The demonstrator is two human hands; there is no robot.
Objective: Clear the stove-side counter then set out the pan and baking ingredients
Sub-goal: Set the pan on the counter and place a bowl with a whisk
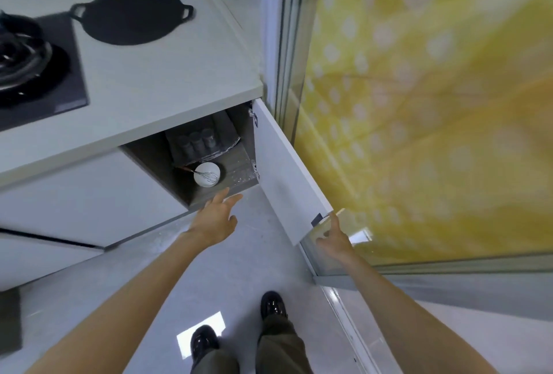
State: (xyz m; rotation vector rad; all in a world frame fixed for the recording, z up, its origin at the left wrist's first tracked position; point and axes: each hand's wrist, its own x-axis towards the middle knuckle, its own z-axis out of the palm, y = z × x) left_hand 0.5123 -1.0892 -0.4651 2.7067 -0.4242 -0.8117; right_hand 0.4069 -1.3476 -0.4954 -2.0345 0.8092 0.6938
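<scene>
A black flat pan (131,16) with two loop handles lies on the white stove-side counter (167,74). Below the counter a cupboard stands with its white door (287,170) swung wide. Inside sit a white bowl (206,174) with a wire whisk (209,176) in it, and behind it a dark tray of jars (197,141). My left hand (217,218) reaches toward the cupboard mouth, fingers spread and empty, just short of the shelf edge. My right hand (335,237) touches the door's lower outer corner by its dark handle (316,219).
A black gas hob (39,68) with a burner is on the counter's left. A glass panel with a yellow dotted pattern (434,104) stands close on the right, its metal track (347,314) on the floor. My shoes stand on grey tiles below.
</scene>
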